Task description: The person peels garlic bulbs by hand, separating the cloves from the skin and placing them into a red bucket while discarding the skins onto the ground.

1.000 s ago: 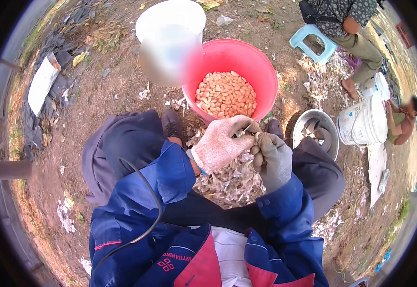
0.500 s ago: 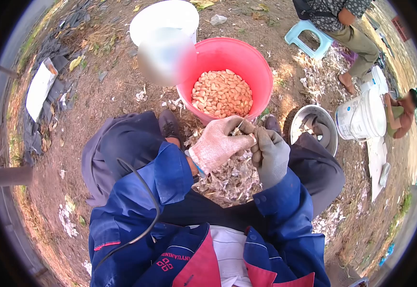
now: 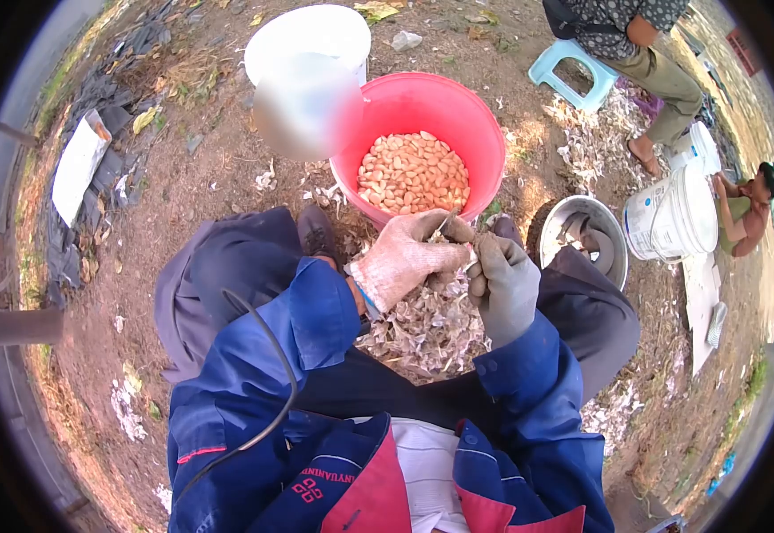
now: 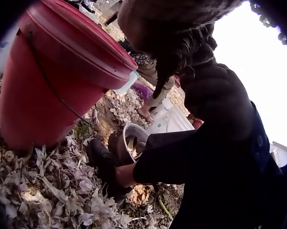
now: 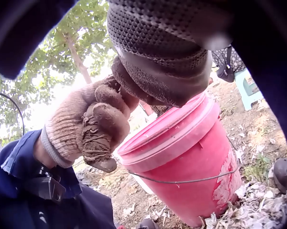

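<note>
My left hand (image 3: 412, 259), in a pale pinkish knit glove, meets my right hand (image 3: 506, 282), in a grey glove, between my knees. Their fingertips come together on a small pale garlic clove (image 3: 470, 257), mostly hidden by the gloves. A wrinkled wrap (image 5: 96, 138) covers one left finger in the right wrist view. Just beyond the hands stands a red bucket (image 3: 485, 120), partly filled with peeled cloves (image 3: 414, 173). Below them lies a heap of dry garlic skins (image 3: 431, 333).
A white bucket (image 3: 307, 35) stands behind the red one, partly blurred. To the right are a metal basin (image 3: 620, 253), a white pail (image 3: 658, 218) and a light blue stool (image 3: 574, 71). Two other people are at the right. A white sack (image 3: 79, 173) lies at the left.
The view has shifted slightly, so the buckets sit a little further left. The left fingers have shifted a little at the clove; both hands stay together over the skins.
</note>
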`<state>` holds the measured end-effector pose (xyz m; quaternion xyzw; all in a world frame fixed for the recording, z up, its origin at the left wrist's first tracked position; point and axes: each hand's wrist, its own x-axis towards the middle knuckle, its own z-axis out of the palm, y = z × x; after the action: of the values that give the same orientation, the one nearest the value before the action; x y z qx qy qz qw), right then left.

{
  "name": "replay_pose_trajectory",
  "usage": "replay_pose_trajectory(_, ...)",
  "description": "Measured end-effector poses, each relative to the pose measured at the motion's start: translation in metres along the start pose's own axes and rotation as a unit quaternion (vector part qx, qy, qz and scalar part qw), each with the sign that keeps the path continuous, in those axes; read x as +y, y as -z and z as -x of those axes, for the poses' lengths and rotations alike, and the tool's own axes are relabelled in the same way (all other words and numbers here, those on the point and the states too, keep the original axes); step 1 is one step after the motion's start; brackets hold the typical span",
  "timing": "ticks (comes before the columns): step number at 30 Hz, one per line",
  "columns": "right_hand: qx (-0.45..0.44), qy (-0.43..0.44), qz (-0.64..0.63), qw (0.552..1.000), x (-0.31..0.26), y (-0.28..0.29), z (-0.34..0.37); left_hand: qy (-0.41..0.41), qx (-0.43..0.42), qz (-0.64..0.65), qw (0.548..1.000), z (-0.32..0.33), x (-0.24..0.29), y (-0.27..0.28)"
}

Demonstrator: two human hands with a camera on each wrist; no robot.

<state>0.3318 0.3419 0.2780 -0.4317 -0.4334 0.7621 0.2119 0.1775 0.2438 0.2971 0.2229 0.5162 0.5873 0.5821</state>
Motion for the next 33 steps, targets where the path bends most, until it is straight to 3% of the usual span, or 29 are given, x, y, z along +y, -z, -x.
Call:
replay_pose_trajectory(13,0.043,0.076,0.108,0.99,0.01,-0.01,0.005,-0.006,0.055,-0.042,0.998,-0.003,-0.006,-0.004)
replay_pose_trajectory(24,-0.017,0.093,0.199,0.975,0.023,-0.014,0.005,-0.011,0.113,-0.023,0.993,-0.013,-0.026,0.005)
replay_pose_trajectory(28,-0.028,0.066,0.157,0.985,0.008,-0.016,0.006,0.023,0.094,-0.007,0.995,-0.009,-0.008,0.008)
replay_pose_trajectory(31,-0.014,0.086,0.205,0.975,0.003,-0.017,0.006,0.022,0.105,-0.018,0.994,-0.008,-0.005,0.008)
replay_pose_trajectory(33,0.016,0.142,0.3,0.943,0.004,-0.017,0.006,0.006,0.106,-0.019,0.994,-0.01,-0.011,0.01)
